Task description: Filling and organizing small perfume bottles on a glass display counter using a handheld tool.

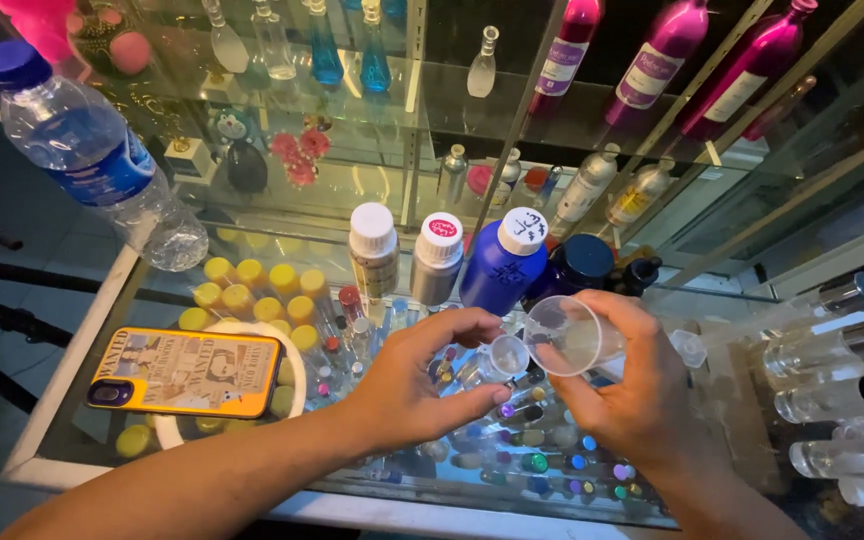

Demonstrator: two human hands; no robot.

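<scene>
My left hand [414,380] pinches a small clear bottle [500,360] at its open mouth, above the glass counter. My right hand [632,385] holds a clear plastic measuring cup [570,335], tilted so its rim sits next to the small bottle's mouth. Behind the hands stand three capped bottles: a clear-brown one with a white cap [373,250], a grey metal one with a pink-white cap [438,258] and a blue one with a white cap [504,262]. A dark blue bottle [582,265] stands to their right.
A phone in an orange printed case [187,372] lies at the left on the glass counter [82,345]. A plastic water bottle [92,150] stands at the far left. Clear spray vials [842,370] lie at the right. Small bottles with coloured caps show under the glass. Pink bottles [662,50] line the shelves behind.
</scene>
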